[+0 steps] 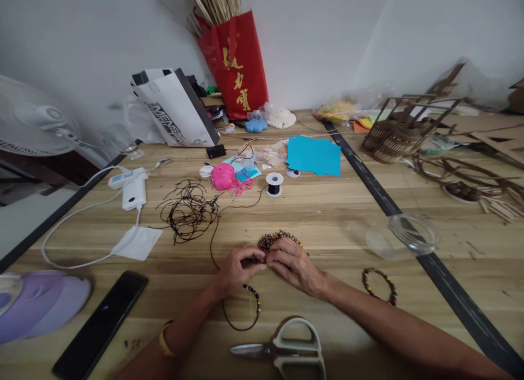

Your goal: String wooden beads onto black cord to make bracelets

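Observation:
My left hand (240,268) and my right hand (295,266) meet fingertip to fingertip over the table, both pinched. A black cord with several coloured beads (257,302) strung on it curves below my left hand and runs up under it; my left fingers appear closed on this cord. Whatever is between my right fingertips is too small and hidden to name. Just behind my right hand lies a pile of loose multicoloured beads (270,239), partly covered by the fingers. The cord's other stretch leads back to a spool of black cord (274,185).
Scissors (282,348) lie near the front edge, a phone (102,325) to the left. On the right are a finished-looking beaded bracelet (380,286) and a clear round container (413,233). Tangled black cord (188,211), pink yarn (223,176) and blue sheets (314,156) sit farther back.

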Demonstrator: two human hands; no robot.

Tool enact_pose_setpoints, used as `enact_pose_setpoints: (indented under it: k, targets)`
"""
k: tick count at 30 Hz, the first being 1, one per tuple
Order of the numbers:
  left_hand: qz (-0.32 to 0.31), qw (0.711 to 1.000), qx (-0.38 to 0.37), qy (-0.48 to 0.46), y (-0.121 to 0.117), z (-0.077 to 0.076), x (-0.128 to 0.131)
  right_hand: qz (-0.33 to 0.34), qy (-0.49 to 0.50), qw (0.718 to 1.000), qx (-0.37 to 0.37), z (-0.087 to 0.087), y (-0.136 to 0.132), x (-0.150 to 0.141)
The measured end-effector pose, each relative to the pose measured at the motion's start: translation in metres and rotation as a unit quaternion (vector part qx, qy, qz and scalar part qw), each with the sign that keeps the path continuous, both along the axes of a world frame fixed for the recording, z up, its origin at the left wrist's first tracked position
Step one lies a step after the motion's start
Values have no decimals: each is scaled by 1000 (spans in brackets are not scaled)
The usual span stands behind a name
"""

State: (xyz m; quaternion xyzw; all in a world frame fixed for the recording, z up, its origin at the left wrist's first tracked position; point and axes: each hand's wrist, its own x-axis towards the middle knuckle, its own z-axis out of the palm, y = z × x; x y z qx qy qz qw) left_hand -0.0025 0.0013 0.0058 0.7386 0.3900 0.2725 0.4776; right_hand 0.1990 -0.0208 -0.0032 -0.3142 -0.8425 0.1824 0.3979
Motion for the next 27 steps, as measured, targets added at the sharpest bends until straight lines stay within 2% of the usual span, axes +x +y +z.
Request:
enact_pose_setpoints:
  k: [3,6,12,16,22,27]
  targets:
    - [7,1000,19,6,1,0,0,1,-5,1000,-2,-1,0,-1]
    - [32,999,4,-9,2,-2,-2,-17,-18,1000,-1,-3,-1,-2]
    - [108,991,-44,-73,5,-6,-4,-29,-166,984,54,-5,-4,-7]
    - [112,990,-39,-76,6,-7,-3,-11,-206,976,74,-8,-3,-8]
    - [93,993,-16,-63,6,-10,-2,1,-205,975,87,-12,0,-6]
    - [75,996,30,-30,5,-6,-1,-22,-123,991,57,-11,2,-4]
